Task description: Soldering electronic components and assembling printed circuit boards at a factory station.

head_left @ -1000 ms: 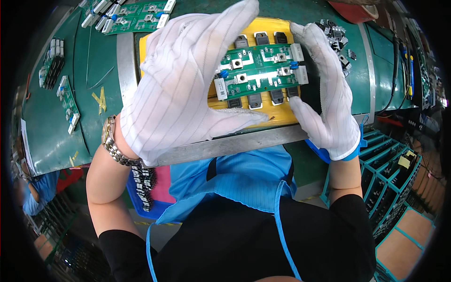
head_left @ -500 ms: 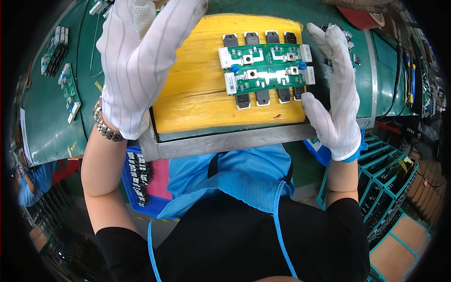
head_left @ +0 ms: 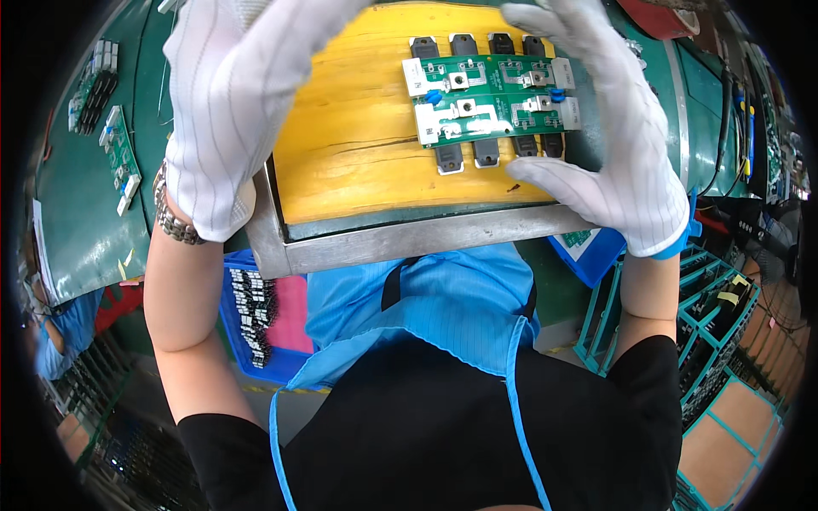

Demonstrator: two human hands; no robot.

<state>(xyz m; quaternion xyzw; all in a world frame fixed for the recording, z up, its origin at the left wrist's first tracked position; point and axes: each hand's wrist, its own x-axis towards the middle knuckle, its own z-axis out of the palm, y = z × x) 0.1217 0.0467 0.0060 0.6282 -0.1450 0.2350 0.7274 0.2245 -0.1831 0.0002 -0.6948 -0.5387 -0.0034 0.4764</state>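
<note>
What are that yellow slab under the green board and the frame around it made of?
Yellow slab: probably painted or stained wood; grain lines and a crack show. Frame: bare metal, likely steel or aluminium; dull grey sheen with scuffs. Green circuit board: seemingly glossy laminate.

Green circuit board (head_left: 490, 106), yellow pad (head_left: 358, 145) — white pinstriped gloves (head_left: 221, 111), blue apron (head_left: 443, 307)
</note>
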